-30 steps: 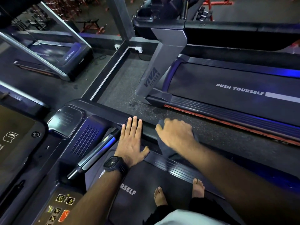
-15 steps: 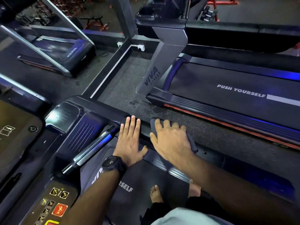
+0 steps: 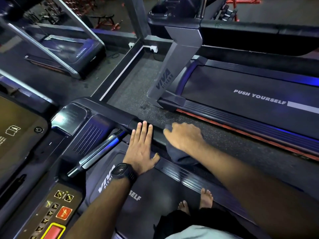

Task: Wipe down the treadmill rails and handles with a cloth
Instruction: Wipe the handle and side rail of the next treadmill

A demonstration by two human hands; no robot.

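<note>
I count two hands on one handrail (image 3: pixel 158 135), the dark side rail of the treadmill (image 3: pixel 155 192) I am standing on. My left hand (image 3: pixel 140 149) lies flat on the handrail, fingers straight and together, thumb spread, holding nothing; one black watch (image 3: pixel 123 170) sits on that wrist. Just beside it, further along the handrail towards me, my right hand (image 3: pixel 183 136) presses on the one cloth (image 3: pixel 179 155). Its fingers bend over the handrail's outer edge and clamp the cloth there, though the hand is blurred. The cloth is dark, draped across the handrail, its loose end hanging on the inner side. Inside the handrail, one silver-and-blue grip bar (image 3: pixel 100 152) juts from the console; one button panel (image 3: pixel 57 209) lies nearer me. Below the handrail, my two bare feet (image 3: pixel 206 197) stand on the belt. Outside the handrail, across a strip of speckled floor (image 3: pixel 138 94), stands a second treadmill (image 3: pixel 241 94).
</note>
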